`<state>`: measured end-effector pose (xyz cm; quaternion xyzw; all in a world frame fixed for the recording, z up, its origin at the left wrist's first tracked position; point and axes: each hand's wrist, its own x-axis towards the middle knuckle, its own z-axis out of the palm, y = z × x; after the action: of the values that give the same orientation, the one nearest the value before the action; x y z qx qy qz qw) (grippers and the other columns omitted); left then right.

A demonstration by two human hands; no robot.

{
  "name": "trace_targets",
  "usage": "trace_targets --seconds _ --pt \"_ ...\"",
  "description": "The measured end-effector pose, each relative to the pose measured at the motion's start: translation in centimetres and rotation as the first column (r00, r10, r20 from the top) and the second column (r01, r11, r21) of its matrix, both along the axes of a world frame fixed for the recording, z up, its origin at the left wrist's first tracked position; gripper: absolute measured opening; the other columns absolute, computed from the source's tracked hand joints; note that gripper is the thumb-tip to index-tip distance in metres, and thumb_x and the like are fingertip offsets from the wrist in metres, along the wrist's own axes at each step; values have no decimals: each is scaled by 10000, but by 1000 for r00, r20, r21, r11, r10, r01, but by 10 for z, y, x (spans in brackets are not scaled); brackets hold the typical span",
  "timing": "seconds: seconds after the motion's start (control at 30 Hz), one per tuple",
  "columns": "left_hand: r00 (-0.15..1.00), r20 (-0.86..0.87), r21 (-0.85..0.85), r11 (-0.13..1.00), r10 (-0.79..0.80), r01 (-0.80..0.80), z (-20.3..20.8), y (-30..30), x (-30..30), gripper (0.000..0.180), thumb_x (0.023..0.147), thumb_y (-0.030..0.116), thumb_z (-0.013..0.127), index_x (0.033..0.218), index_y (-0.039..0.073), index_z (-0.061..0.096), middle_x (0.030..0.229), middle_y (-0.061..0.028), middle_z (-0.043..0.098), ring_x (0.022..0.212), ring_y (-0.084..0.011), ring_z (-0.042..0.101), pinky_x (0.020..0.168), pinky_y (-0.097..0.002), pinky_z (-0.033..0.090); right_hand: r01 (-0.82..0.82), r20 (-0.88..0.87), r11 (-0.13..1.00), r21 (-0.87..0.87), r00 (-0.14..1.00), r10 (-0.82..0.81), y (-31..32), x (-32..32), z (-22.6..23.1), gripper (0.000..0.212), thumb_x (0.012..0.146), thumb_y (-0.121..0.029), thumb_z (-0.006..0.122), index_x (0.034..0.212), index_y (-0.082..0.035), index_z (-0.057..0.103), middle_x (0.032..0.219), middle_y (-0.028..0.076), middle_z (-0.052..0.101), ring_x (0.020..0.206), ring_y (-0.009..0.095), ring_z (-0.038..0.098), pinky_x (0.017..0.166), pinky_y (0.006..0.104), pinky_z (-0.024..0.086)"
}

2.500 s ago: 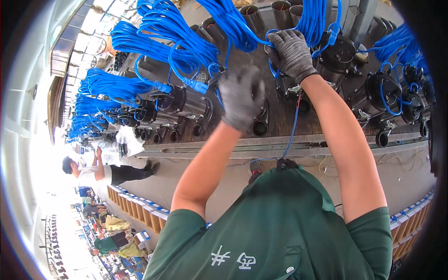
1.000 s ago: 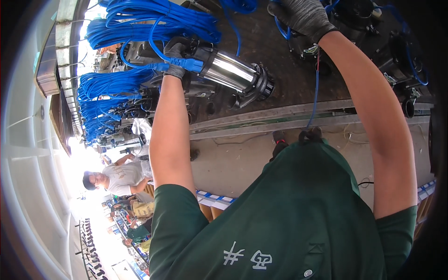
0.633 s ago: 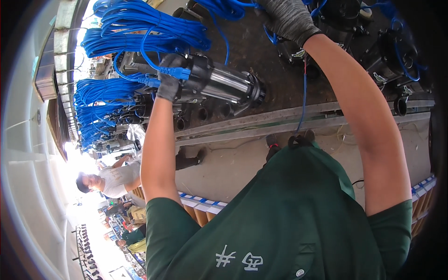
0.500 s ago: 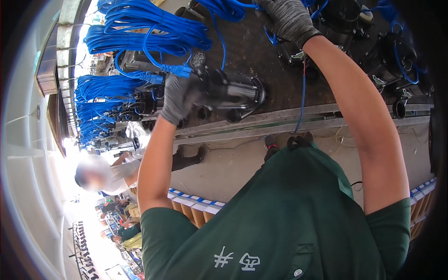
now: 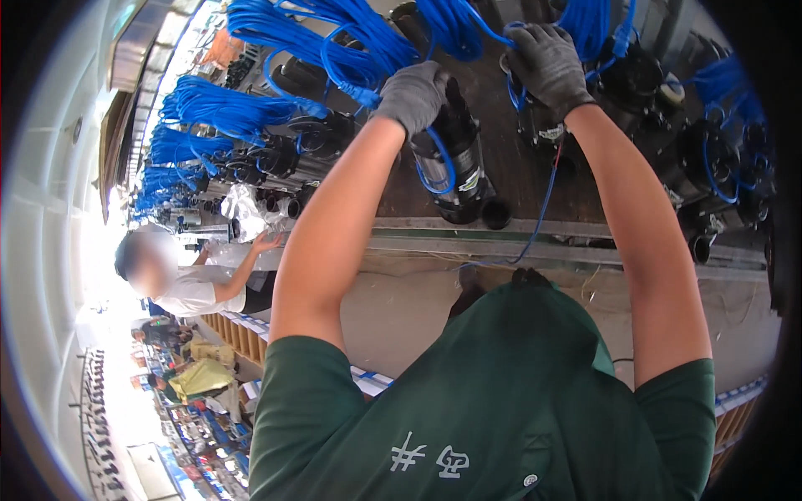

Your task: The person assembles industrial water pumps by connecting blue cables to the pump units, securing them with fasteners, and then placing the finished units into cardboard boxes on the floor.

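Note:
Both my hands wear grey knit gloves. My left hand (image 5: 413,96) is closed round the top of a black and silver submersible pump (image 5: 455,171), which stands nearly upright on the dark bench. A loop of blue cable (image 5: 443,167) hangs down its side. My right hand (image 5: 547,67) is curled over the top of a second pump (image 5: 535,129), with blue cable beside its fingers; the glove hides the exact grip. A thin red and blue lead (image 5: 547,196) runs from near that pump over the bench edge.
Bundled blue cables (image 5: 334,37) lie at the back of the bench. More pumps (image 5: 322,138) line the left, and others (image 5: 706,163) stand on the right. A metal rail (image 5: 418,238) edges the bench. Another person (image 5: 200,284) stands at the left, beside clear plastic wrap (image 5: 244,209).
My left hand has swung the pump from lying tilted to nearly upright, moving right. My right hand stays at the second pump. The view has shifted, and the other person's arm is now raised.

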<state>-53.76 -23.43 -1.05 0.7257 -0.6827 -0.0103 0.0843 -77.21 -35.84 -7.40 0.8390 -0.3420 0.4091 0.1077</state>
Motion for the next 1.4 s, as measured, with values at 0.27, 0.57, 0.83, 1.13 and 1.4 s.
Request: trace_targets --seconds 0.27,0.57,0.83,1.13,1.4 --pt "649 639 311 910 -414 274 -27 -89 81 258 879 100 631 1093 88 775 1096 -129 758 1091 -340 702 946 -429 561 7 -71 999 52 997 -3 3 6 9 414 996 -392 564 1313 -137 639 1256 109 674 1224 332 599 1126 507 387" --pt "833 473 224 954 -286 200 -38 -99 100 248 884 71 658 1088 78 798 1127 -141 768 1097 -336 721 953 -417 578 -17 -45 999 49 999 19 0 3 6 404 932 -343 626 1276 -132 645 1201 111 685 1188 334 614 1092 520 409" --pt "903 378 183 973 -204 144 -38 -95 101 245 916 53 578 1070 87 765 1174 -147 728 1146 -344 686 970 -429 564 30 -55 999 41 998 -28 3 8 9 374 938 -361 628 1222 -117 650 1156 113 696 1138 343 633 1046 520 432" --pt "913 319 182 962 -253 203 -46 -105 110 300 949 124 579 1178 78 767 1276 -180 705 1206 -337 677 1003 -442 557 -2 -51 1000 0 999 2 2 10 8 343 938 -326 631 1206 -114 658 1106 135 680 1087 374 620 1002 519 448" --pt "940 106 76 945 -325 318 -40 -103 96 252 916 88 608 1097 115 782 1223 -113 717 1176 -328 680 996 -408 559 55 -84 998 -13 995 -56 -2 8 3 343 938 -327 631 1203 -110 654 1123 144 677 1094 378 618 1013 514 438"
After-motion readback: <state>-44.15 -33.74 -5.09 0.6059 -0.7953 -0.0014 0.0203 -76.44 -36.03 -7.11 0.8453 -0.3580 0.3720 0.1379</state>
